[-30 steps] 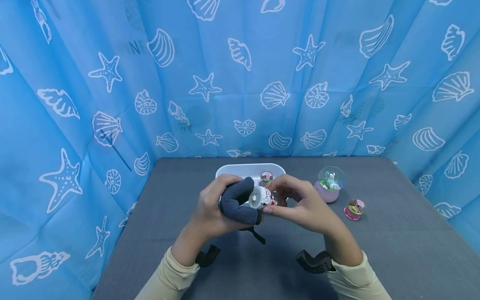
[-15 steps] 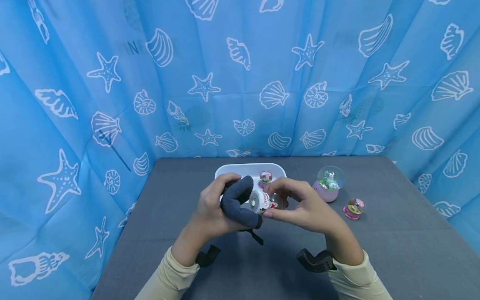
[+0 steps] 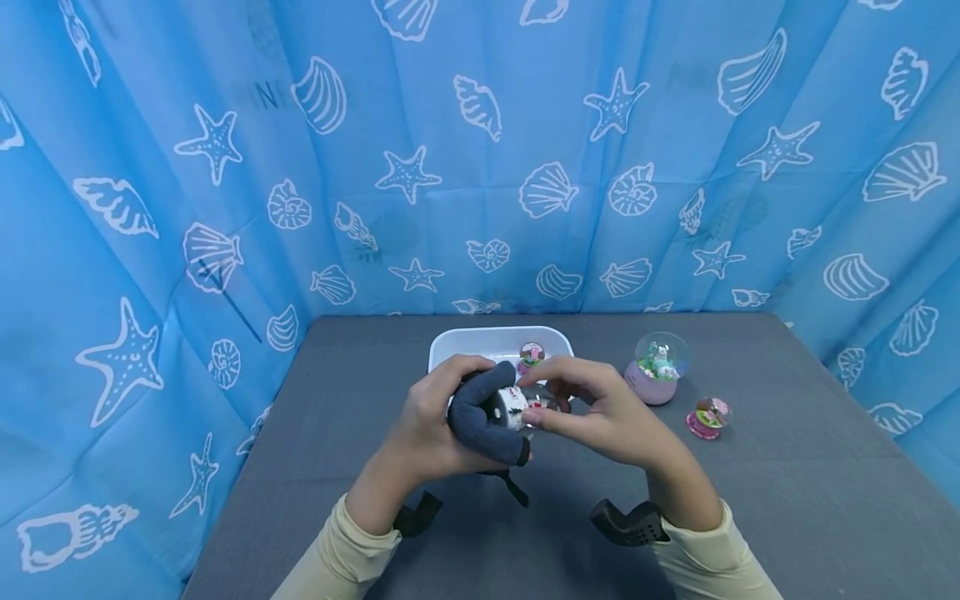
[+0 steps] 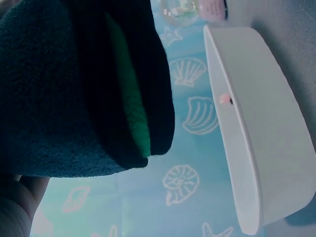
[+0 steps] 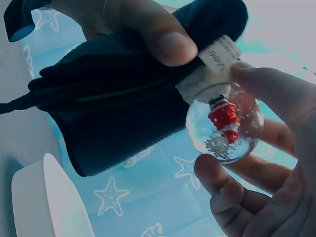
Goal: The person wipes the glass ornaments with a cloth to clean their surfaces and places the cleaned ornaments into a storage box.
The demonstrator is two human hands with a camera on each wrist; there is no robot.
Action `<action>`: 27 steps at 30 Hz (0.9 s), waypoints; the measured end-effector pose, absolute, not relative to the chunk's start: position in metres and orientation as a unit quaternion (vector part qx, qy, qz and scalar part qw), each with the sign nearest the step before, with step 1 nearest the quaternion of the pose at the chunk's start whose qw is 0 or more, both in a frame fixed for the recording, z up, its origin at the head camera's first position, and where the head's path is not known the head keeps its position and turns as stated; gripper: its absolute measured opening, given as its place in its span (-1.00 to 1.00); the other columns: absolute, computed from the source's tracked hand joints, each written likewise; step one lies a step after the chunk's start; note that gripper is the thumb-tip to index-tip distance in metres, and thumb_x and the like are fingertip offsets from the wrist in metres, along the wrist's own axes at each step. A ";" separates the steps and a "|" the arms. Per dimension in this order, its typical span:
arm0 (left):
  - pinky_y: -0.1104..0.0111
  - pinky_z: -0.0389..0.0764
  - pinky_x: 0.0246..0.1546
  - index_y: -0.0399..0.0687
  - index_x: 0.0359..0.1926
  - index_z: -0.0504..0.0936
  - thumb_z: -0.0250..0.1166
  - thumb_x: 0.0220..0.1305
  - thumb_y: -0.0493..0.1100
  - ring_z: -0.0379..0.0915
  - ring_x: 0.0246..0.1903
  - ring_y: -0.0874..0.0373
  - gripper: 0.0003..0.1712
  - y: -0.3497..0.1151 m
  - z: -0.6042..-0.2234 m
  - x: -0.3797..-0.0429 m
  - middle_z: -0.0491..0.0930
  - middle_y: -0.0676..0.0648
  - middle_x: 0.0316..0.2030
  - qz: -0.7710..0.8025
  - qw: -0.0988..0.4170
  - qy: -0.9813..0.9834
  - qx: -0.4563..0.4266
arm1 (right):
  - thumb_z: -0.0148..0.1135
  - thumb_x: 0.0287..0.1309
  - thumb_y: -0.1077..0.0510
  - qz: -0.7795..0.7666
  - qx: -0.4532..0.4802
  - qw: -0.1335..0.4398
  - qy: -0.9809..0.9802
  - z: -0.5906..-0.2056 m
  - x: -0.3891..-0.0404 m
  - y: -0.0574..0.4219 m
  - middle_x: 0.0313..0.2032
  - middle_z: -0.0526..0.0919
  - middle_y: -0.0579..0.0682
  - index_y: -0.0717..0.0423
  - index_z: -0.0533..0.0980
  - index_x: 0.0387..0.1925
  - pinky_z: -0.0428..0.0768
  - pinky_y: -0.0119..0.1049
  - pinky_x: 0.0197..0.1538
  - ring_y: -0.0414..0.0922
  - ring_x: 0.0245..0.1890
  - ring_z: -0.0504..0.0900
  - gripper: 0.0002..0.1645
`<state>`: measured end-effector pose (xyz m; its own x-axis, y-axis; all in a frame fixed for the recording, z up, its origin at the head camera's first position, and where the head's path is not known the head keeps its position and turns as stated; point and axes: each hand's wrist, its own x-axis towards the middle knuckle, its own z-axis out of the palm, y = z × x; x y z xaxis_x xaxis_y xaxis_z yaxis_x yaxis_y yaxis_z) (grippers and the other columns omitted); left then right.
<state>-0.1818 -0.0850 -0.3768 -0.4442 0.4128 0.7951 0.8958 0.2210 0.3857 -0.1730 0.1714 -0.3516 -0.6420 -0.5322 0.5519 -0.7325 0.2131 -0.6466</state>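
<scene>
In the head view, my left hand (image 3: 423,421) grips a folded, dark blue fuzzy cloth piece (image 3: 476,421) with black trim, curved like a U. A thin black strap hangs from it, and the left wrist view shows green lining between its edges. My right hand (image 3: 600,408) pinches a small snow globe (image 5: 224,123) by its clear ball, with thumb and fingertips around it. Inside the ball is a red and white figure with glitter. The globe lies on its side, its white base with a printed label partly inside the cloth's fold, the left thumb close by on the cloth.
Behind the hands stands a white tray (image 3: 442,342) with a small pink snow globe (image 3: 531,354) in it. To the right on the grey table are a larger snow globe (image 3: 654,383) with a purple base and a small pink-based one (image 3: 707,417). A blue shell-print curtain (image 3: 480,208) surrounds the table.
The snow globe's white base, earlier at the mouth of the cloth's fold, now sits deeper in it. My left hand and the cloth have shifted slightly right towards the right hand.
</scene>
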 end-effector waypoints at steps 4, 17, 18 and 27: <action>0.25 0.72 0.10 -0.15 0.29 0.49 0.83 -0.25 0.04 0.65 0.03 0.11 0.08 -0.084 -0.378 -0.181 0.64 -0.09 0.08 -0.447 0.267 -0.729 -0.445 | 0.50 0.21 0.33 0.481 0.382 0.104 -0.782 -0.353 -0.171 0.168 -0.20 0.71 -0.16 -0.03 0.67 0.10 0.49 -0.34 -0.45 -0.21 -0.44 0.48 -0.55; 0.28 0.73 0.08 -0.16 0.27 0.50 0.81 -0.18 0.07 0.67 0.02 0.09 0.03 -0.084 -0.381 -0.182 0.64 -0.11 0.07 -0.446 0.272 -0.725 -0.449 | 0.49 0.23 0.32 0.492 0.364 0.094 -0.785 -0.354 -0.170 0.165 -0.11 0.75 -0.08 0.02 0.66 0.10 0.62 -0.32 -0.37 -0.20 -0.40 0.58 -0.58; 0.29 0.73 0.07 -0.16 0.26 0.51 0.81 -0.18 0.07 0.68 0.01 0.09 0.02 -0.084 -0.381 -0.182 0.65 -0.11 0.07 -0.446 0.275 -0.724 -0.448 | 0.49 0.23 0.32 0.493 0.368 0.088 -0.783 -0.353 -0.170 0.166 -0.09 0.75 -0.08 0.03 0.66 0.11 0.63 -0.32 -0.34 -0.19 -0.36 0.59 -0.57; 0.28 0.77 0.00 -0.19 0.23 0.51 0.78 -0.14 0.16 0.74 -0.07 0.06 0.00 -0.085 -0.380 -0.183 0.69 -0.13 0.02 -0.434 0.300 -0.733 -0.430 | 0.46 0.17 0.45 0.496 0.430 0.048 -0.753 -0.353 -0.175 0.180 0.16 0.69 0.06 0.15 0.53 0.32 0.72 -0.28 -0.09 -0.13 -0.17 0.67 -0.32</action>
